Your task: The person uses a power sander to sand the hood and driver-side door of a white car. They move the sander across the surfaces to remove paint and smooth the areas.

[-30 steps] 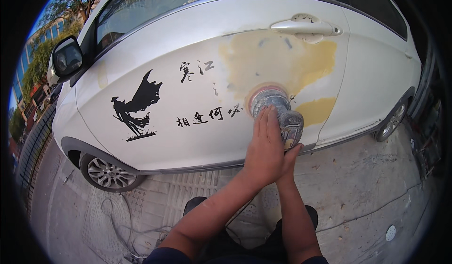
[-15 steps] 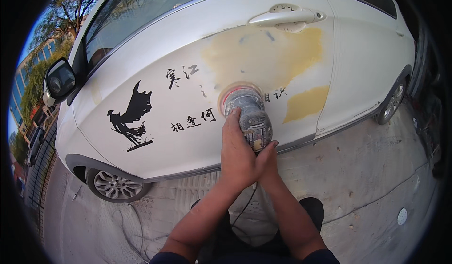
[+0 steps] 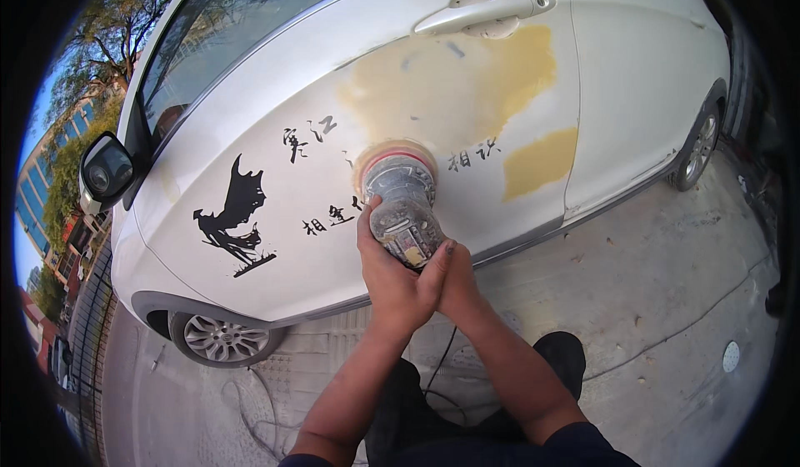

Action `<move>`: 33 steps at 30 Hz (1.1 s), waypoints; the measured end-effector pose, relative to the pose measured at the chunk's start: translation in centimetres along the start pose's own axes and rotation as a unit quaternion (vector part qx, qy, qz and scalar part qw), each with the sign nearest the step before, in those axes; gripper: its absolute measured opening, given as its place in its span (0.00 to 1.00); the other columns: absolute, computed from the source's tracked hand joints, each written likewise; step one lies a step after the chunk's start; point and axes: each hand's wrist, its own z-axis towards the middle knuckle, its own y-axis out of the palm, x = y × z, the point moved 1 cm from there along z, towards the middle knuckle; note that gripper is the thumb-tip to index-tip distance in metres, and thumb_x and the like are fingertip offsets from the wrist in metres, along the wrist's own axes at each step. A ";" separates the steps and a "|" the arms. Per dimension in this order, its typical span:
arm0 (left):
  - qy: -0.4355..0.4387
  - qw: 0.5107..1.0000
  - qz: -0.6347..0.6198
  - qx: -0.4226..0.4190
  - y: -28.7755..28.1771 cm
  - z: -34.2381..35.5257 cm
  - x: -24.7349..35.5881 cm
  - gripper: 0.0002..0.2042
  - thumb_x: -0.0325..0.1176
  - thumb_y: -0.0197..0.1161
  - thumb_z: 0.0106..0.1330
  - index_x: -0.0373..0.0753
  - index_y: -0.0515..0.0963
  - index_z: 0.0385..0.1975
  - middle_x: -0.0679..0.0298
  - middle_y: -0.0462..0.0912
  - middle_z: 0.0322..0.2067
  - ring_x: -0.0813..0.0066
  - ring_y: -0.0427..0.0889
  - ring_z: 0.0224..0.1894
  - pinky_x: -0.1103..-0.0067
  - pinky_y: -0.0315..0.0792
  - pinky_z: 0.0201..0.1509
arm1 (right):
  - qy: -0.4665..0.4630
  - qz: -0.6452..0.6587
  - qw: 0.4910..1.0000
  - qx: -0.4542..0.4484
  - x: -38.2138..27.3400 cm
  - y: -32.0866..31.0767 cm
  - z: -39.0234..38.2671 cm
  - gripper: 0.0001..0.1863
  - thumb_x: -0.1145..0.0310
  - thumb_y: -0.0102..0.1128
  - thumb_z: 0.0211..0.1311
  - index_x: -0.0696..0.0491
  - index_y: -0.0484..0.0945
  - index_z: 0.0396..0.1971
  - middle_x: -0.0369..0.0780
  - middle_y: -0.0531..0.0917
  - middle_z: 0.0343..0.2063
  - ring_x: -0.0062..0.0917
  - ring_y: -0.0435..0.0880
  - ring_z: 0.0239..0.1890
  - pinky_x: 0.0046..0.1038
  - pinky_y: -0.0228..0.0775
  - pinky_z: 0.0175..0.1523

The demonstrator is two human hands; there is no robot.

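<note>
A dusty grey power sander (image 3: pixel 402 204) is held with its round, red-edged pad against the white car door (image 3: pixel 308 275). My left hand (image 3: pixel 390 277) wraps the sander's body from the left. My right hand (image 3: pixel 454 279) closes on its rear end from the right, with the thumb up near the back. Both hands meet under the tool, and their undersides are hidden. Above and right of the pad spreads a sanded yellow filler patch (image 3: pixel 517 75); a smaller yellow patch (image 3: pixel 542 163) lies lower right. Black lettering (image 3: pixel 308 134) surrounds the pad, part of it covered by the sander.
A black figure decal (image 3: pixel 237 213) marks the door's left part. The door handle (image 3: pixel 483 10) sits above, the side mirror (image 3: pixel 107 167) far left. A cord (image 3: pixel 442 357) runs down from the sander to the dusty concrete floor (image 3: pixel 625 300). Front wheel (image 3: pixel 223 338) stands lower left.
The sander and both hands have moved left along the door. Lettering right of the pad is newly uncovered, while a character to its left is now partly hidden. The view has shifted slightly.
</note>
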 end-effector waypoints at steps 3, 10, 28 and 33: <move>0.031 0.996 0.069 -0.041 2.3 0.1 0.7 0.54 0.41 0.84 0.65 0.22 0.51 0.80 0.39 0.77 0.66 0.47 0.82 0.67 0.62 0.74 0.72 | 0.024 0.044 0.998 0.049 2.1 -2.1 -0.5 0.26 0.54 0.69 0.72 0.58 0.81 0.58 0.49 0.93 0.41 0.46 0.94 0.42 0.43 0.84 0.49; 0.145 0.978 0.081 -0.127 10.1 3.0 4.6 0.53 0.42 0.80 0.66 0.19 0.52 0.79 0.30 0.62 0.75 0.31 0.62 0.80 0.53 0.61 0.84 | 0.070 0.210 0.925 0.309 5.0 -8.2 1.9 0.24 0.54 0.56 0.83 0.62 0.88 0.46 0.45 0.94 0.42 0.32 0.92 0.42 0.40 0.83 0.50; 0.365 0.843 0.388 -0.069 -2.8 22.8 -1.4 0.37 0.38 0.71 0.75 0.31 0.63 0.79 0.47 0.67 0.79 0.46 0.63 0.84 0.60 0.63 0.87 | 0.065 0.043 0.977 0.198 1.8 -7.0 0.5 0.10 0.71 0.77 0.69 0.61 0.86 0.41 0.36 0.88 0.26 0.21 0.85 0.22 0.30 0.76 0.28; 0.431 0.814 0.360 -0.144 0.4 30.3 1.8 0.35 0.45 0.66 0.79 0.36 0.65 0.80 0.49 0.70 0.78 0.50 0.65 0.83 0.62 0.65 0.85 | 0.038 -0.004 0.983 0.181 0.8 -7.5 1.4 0.09 0.70 0.77 0.69 0.60 0.85 0.36 0.34 0.86 0.23 0.19 0.81 0.19 0.29 0.71 0.26</move>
